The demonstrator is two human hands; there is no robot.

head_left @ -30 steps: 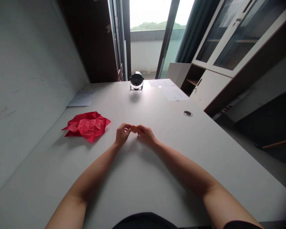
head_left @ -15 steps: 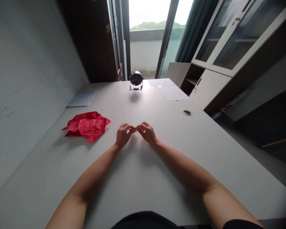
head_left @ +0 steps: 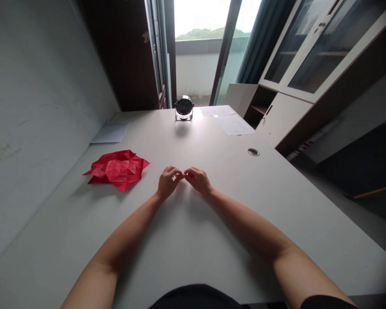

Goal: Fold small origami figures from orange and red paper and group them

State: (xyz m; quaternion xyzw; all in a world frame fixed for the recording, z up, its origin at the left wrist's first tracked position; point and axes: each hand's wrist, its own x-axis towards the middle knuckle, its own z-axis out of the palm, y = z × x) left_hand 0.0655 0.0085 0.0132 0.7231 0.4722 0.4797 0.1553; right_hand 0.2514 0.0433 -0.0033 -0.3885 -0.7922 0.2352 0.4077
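Pinching an orange piece (head_left: 182,176) from both sides, the left hand (head_left: 168,181) and the right hand (head_left: 198,179) nearly met, fingertip to fingertip, over the middle of the bench (head_left: 193,240). Both hands were narrow, thumbs drawn in toward curled fingers. Only a sliver of the orange piece showed between them, so its shape was hard to make out.

Red paper (head_left: 117,168), creased into many small triangles, lay on the bench to the left of the left hand, well apart from it, its pointed corners spread outward. Beyond it, near the wall (head_left: 35,128), rested a pale sheet (head_left: 111,132). A round black device (head_left: 184,106) in a metal stand stood close to the far edge, straight ahead of the hands. Two papers (head_left: 234,125) lay to its right, and nearer than those a ring (head_left: 253,152) was set in the bench. A cabinet (head_left: 284,118) stood past the right side.
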